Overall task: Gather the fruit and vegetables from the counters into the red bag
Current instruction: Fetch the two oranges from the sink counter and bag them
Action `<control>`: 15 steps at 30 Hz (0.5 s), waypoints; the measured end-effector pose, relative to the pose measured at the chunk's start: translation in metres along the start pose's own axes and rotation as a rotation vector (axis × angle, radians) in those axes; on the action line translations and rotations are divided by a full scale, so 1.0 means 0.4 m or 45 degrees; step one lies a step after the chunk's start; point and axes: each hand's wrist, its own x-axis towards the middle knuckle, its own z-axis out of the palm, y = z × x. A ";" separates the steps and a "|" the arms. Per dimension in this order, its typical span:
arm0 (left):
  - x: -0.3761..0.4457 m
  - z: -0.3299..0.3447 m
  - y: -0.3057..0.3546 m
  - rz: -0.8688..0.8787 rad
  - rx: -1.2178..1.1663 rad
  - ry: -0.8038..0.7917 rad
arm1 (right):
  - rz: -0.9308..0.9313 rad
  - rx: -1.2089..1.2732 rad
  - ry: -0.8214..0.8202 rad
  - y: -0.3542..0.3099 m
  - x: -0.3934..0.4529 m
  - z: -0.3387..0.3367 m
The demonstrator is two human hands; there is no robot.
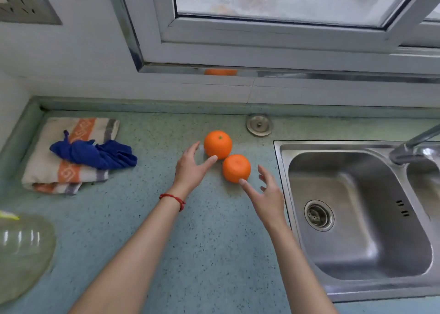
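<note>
Two oranges lie side by side on the speckled green counter, just left of the sink. The far orange shows its green stem spot; the near orange touches it at the lower right. My left hand is spread open just left of the far orange, its thumb tip against the fruit's lower edge. My right hand is open below and right of the near orange, its thumb tip at the fruit's lower edge. Neither hand grips anything. The red bag is not in view.
A steel sink with a tap fills the right side. A folded striped towel with a blue cloth on it lies at the left. A clear plastic bottle sits at the near left. A round metal cap sits behind the oranges.
</note>
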 end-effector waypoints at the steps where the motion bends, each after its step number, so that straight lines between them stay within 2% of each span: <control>1: 0.023 0.008 0.002 -0.011 -0.010 0.003 | 0.008 0.011 0.000 0.001 0.017 0.004; 15: 0.156 0.066 0.005 -0.043 -0.124 -0.012 | 0.056 0.058 -0.116 0.020 0.112 0.072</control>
